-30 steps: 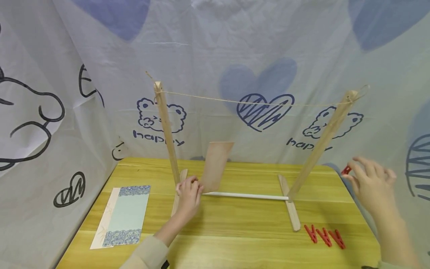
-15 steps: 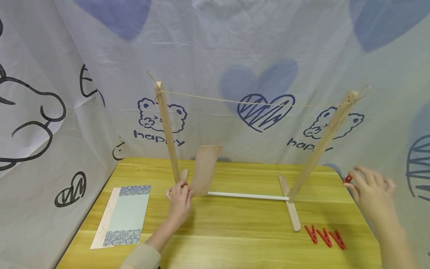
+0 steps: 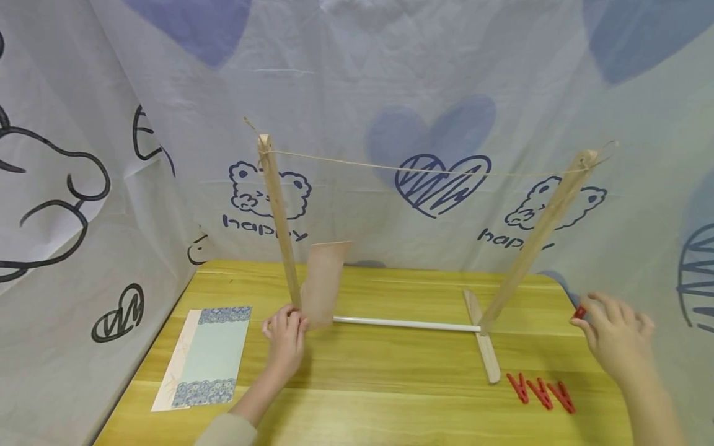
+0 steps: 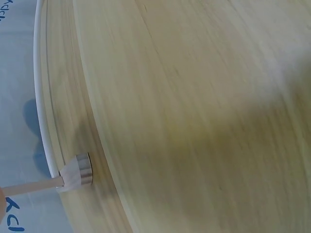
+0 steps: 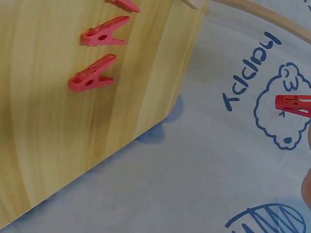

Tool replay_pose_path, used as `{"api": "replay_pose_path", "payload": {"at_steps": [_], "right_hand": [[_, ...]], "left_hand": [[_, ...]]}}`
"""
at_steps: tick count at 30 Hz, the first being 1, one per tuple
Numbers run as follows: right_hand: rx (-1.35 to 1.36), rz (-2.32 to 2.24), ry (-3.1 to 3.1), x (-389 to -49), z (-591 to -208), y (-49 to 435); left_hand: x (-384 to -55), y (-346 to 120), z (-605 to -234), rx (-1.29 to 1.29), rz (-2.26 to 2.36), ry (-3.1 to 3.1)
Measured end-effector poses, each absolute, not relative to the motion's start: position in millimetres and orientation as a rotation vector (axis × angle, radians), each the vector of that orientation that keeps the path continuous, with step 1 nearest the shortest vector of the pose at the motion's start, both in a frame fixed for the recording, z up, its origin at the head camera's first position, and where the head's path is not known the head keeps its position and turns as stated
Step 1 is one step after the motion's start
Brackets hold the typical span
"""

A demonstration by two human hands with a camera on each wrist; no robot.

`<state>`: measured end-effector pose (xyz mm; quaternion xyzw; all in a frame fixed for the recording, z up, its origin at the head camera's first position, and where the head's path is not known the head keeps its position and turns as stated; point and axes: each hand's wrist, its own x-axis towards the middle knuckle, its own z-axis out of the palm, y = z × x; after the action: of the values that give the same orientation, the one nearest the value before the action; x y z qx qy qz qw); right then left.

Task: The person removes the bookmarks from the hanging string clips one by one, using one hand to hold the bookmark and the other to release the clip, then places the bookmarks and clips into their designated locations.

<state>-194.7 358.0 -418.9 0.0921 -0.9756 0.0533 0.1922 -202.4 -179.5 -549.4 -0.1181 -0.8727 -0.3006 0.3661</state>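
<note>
My left hand [image 3: 284, 341] grips a plain pinkish-brown card [image 3: 326, 282] near its lower left corner. The card stands up and tilts a little, in front of the left end of a wooden stand. That stand has a left post [image 3: 282, 238], a right post [image 3: 532, 244] and a thin string [image 3: 362, 164] tied between their tops. Off the table's right side, my right hand [image 3: 621, 337] pinches a red clothespin [image 3: 579, 313] between thumb and finger. In the right wrist view the same clothespin [image 5: 291, 103] shows at the right edge, with only bits of fingers visible.
Three red clothespins [image 3: 539, 394] lie in a row at the table's front right. A pale green card with blue patterned ends [image 3: 212, 353] overlaps a cream card [image 3: 166, 390] at the left. A white rod [image 3: 407, 323] joins the stand's feet. Printed cloth hangs behind.
My left hand has moved left and slightly toward me, carrying the card along. My right hand has sunk lower with the clothespin still pinched.
</note>
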Motion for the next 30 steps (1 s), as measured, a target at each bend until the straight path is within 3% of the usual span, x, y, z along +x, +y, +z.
{"api": "replay_pose_path", "payload": {"at_steps": [30], "right_hand": [[0.218, 0.201, -2.768, -186, -454, 366]], "left_hand": [[-176, -216, -562, -0.163, -0.770, -2.182]]}}
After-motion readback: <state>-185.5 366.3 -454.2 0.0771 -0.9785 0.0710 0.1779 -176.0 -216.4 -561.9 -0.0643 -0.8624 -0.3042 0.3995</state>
